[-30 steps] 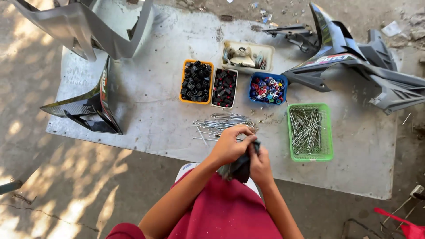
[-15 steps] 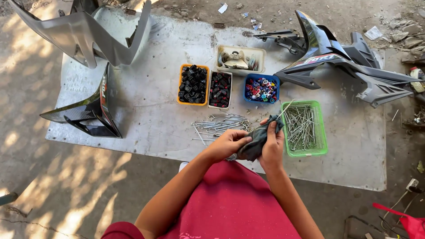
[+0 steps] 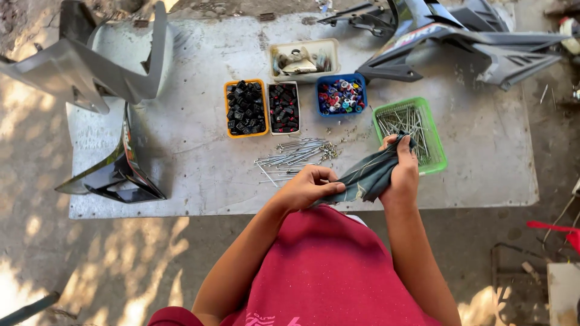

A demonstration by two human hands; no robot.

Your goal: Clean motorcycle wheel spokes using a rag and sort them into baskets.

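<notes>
A dark, stained rag [image 3: 367,175] is stretched between both my hands at the near edge of the grey board [image 3: 199,151]. My left hand [image 3: 309,186] pinches its lower left end. My right hand [image 3: 400,170] grips the bunched upper part, just in front of the green tray [image 3: 437,158] of long metal pins. A loose pile of metal pins and screws [image 3: 296,156] lies on the board beyond my left hand.
Behind the pile stand an orange tray [image 3: 244,108] and a white tray [image 3: 283,108] of black parts, a blue tray [image 3: 341,96] of coloured pieces, and a cream tray [image 3: 303,59]. Grey and black motorcycle fairings lie at left [image 3: 90,72] and back right [image 3: 459,36].
My hands have pulled apart and spread the rag out; the right hand has moved right toward the green tray.
</notes>
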